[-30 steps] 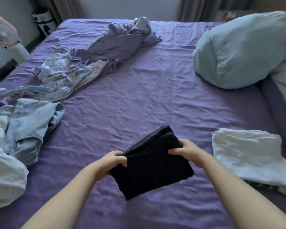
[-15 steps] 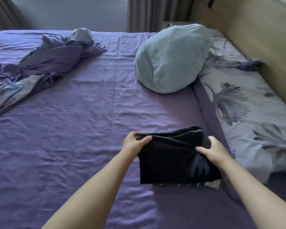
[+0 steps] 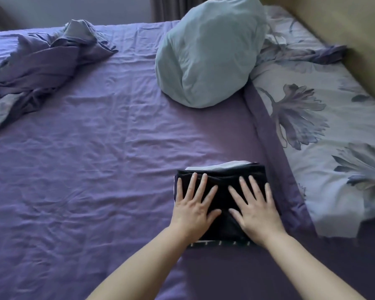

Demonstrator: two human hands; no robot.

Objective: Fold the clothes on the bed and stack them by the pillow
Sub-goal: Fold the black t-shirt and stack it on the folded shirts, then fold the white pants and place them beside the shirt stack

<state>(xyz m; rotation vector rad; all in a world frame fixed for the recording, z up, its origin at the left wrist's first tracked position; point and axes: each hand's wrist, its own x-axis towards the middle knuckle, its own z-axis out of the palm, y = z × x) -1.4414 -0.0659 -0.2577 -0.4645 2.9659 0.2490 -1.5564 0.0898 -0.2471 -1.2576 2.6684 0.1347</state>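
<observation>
Pressing both hands point(image 3: 225, 211) flat on blk garment point(image 3: 223, 180).

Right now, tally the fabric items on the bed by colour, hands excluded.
Black: 1, folded black garment, both hands flat on it
White/striped: 1, folded piece under the black one
Purple/grey: 1, crumpled clothes heap, may be more than one garment
Light blue: 1, pillow
Floral: 1, floral pillow
Total: 5
</observation>
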